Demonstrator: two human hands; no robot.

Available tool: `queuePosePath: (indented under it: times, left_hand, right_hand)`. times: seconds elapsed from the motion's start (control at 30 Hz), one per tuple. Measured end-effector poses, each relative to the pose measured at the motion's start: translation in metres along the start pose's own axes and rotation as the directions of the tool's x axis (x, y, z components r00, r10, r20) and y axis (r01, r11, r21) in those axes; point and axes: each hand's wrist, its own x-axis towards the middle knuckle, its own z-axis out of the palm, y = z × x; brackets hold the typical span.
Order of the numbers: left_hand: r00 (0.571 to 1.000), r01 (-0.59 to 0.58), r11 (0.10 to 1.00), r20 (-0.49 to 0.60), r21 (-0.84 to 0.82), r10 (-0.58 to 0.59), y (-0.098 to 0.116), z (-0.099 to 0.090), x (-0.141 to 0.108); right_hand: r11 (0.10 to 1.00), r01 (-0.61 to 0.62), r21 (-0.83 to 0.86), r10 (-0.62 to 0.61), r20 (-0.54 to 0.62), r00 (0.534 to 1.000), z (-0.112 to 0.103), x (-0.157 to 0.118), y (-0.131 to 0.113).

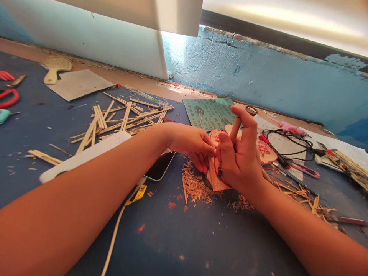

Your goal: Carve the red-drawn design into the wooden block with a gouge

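Both hands meet over a small wooden piece [219, 183] with red edging, right of centre. My left hand [198, 147] is closed, thumb and fingers pressed together at the piece's left side; what lies between its fingertips is too small to make out. My right hand [240, 157] is closed around a tool with a wooden handle, whose dark tip [220, 172] shows below the fingers. Orange wood shavings [197, 186] lie under and beside the piece. Just right of my right hand is a wooden disc with a red star [263, 150].
Thin wooden sticks [126, 119] lie scattered at left, near a white power strip [51, 174] and a phone [160, 166]. Green sandpaper [201, 113] lies behind the hands. A black cable [309, 143] and pink cutter [306, 169] are at right, red-handled scissors [11, 99] far left.
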Motion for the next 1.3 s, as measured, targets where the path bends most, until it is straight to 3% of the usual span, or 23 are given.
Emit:
queuePosePath:
  times: [0.43, 0.7, 0.9, 1.3]
  left_hand:
    - [0.997, 0.046, 0.999, -0.063, 0.015, -0.045, 0.006, 0.005, -0.002]
    - [0.998, 0.002, 0.999, -0.057, 0.033, 0.000, -0.001, 0.000, 0.002]
    - [0.998, 0.021, 1.000, -0.067, 0.021, -0.019, 0.000, 0.001, 0.000]
    - [0.999, 0.025, 1.000, -0.045, 0.014, -0.024, 0.002, 0.000, -0.002]
  right_hand:
    - [0.997, -0.069, 0.029, 0.070, -0.027, 0.997, -0.001, 0.000, 0.003]
    - [0.984, 0.017, -0.178, -0.004, 0.076, 0.997, -0.001, 0.007, -0.010]
    - [0.982, -0.002, -0.190, 0.023, 0.107, 0.994, -0.002, 0.010, -0.007]
    - [0.987, -0.034, -0.158, 0.043, 0.053, 0.998, -0.003, 0.004, -0.013]
